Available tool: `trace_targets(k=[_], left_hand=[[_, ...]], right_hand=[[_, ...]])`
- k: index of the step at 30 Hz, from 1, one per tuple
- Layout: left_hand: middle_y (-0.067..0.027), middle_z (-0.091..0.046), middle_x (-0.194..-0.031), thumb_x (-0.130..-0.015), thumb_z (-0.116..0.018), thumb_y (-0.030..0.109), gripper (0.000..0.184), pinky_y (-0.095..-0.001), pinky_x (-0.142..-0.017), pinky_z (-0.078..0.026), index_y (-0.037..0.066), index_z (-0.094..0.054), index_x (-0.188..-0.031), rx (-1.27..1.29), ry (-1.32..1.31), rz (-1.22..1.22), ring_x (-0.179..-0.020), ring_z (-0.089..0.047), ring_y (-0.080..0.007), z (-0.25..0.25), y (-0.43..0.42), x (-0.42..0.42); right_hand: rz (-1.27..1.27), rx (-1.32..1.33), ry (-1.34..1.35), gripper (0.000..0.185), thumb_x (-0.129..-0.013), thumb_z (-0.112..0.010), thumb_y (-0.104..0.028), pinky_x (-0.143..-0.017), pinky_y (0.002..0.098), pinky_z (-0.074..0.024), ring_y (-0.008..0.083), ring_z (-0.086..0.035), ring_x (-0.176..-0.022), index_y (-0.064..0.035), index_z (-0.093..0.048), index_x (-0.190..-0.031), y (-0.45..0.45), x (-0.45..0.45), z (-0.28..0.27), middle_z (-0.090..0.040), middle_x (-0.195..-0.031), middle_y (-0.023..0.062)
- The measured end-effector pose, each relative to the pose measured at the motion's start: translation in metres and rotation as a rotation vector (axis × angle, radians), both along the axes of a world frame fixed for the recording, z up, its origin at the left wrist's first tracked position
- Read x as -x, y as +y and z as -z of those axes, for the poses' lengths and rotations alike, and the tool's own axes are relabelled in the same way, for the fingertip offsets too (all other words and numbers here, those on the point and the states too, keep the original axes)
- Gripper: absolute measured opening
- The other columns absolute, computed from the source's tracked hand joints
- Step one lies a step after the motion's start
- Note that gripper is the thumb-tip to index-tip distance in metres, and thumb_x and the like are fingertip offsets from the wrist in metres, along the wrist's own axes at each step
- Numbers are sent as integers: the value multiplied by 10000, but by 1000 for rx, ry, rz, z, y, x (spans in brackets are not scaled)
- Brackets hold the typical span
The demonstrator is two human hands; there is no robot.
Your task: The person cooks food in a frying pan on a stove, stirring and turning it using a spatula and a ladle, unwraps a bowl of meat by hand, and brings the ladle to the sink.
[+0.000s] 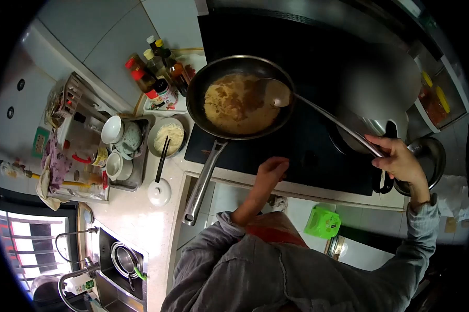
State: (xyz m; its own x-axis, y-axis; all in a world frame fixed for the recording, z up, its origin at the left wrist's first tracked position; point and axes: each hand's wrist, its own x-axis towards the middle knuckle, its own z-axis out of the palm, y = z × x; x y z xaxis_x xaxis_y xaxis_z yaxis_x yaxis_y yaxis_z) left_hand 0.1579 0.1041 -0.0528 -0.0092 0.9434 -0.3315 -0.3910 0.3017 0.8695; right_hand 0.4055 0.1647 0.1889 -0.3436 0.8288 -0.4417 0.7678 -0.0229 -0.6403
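Note:
My right hand (398, 158) is closed around the end of a long metal ladle (338, 125). The ladle's bowl rests in a dark frying pan (192, 106), dipped into brownish liquid with a pale yellow, lumpy mass of food (234, 101). My left hand (272, 171) hovers at the counter's front edge, below the pan and right of its metal handle (200, 190). Its fingers are curled in, with nothing visible in them, and it does not touch the pan.
Left of the pan stand a bowl of pale yellow food (171, 136), chopsticks (162, 158), a white lid (159, 192) and sauce bottles (156, 73). A second pan with a lid (383, 91) sits on the cooktop's right. The sink (107, 260) is lower left.

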Motion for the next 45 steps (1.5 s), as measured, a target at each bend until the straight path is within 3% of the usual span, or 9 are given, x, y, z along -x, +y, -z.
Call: trace_targets(k=[4,7,10,16,22,31,34,45], left_hand=[[-3,-579,-774,-825,-583,238,232,-200,-531,-405,64,-602,-978,-27,-75,47,-629,-524,-73,-27,9,-22],[-37,-553,-945,-855,-535,324,390,-253,-660,-448,61,-526,-1143,-114,-126,234,-750,-557,-121,-52,22,-36],[-39,-525,-1000,-867,-504,360,458,-259,-661,-455,70,-458,-1218,-66,-269,210,-771,-562,-126,-71,42,-64],[-41,-533,-982,-879,-470,391,417,-251,-618,-446,78,-469,-1154,-8,-528,111,-736,-566,-139,-91,74,-105],[-17,-573,-864,-908,-420,333,317,-260,-613,-447,86,-495,-1093,-77,-683,119,-729,-562,-131,-76,96,-121],[-33,-553,-837,-900,-443,316,286,-262,-600,-442,78,-522,-1038,-63,-656,103,-705,-558,-140,-72,96,-118],[-33,-561,-792,-889,-475,315,253,-223,-527,-436,73,-521,-947,-31,-644,47,-625,-559,-120,-81,86,-115],[-19,-552,-778,-867,-520,331,263,-214,-538,-428,74,-546,-919,13,-601,-10,-626,-556,-118,-76,69,-94]], right_hand=[[-23,46,14,560,-734,-575,18,-340,171,-332,15,-390,-380,-107,-442,-1263,13,-12,-5,-533,-631,-13],[-56,69,47,553,-734,-573,25,-338,171,-332,16,-400,-382,-101,-449,-1258,27,-20,-7,-546,-653,-1],[-93,106,77,551,-735,-570,34,-335,171,-329,16,-406,-385,-90,-447,-1257,40,-27,-11,-554,-674,16],[-144,184,143,537,-721,-564,65,-335,180,-334,32,-418,-386,-45,-459,-1236,58,-44,1,-555,-680,26],[-151,238,144,585,-730,-553,46,-333,195,-348,53,-425,-384,-42,-388,-1284,58,-42,8,-512,-622,17],[-127,310,187,570,-728,-541,58,-329,196,-357,67,-443,-387,-12,-389,-1272,62,-39,9,-510,-601,28],[-138,338,221,565,-725,-541,63,-326,201,-359,73,-448,-385,-5,-393,-1266,64,-41,13,-513,-600,33],[-122,451,263,552,-739,-552,49,-340,214,-379,93,-467,-395,-16,-397,-1265,59,-23,21,-524,-608,55]])
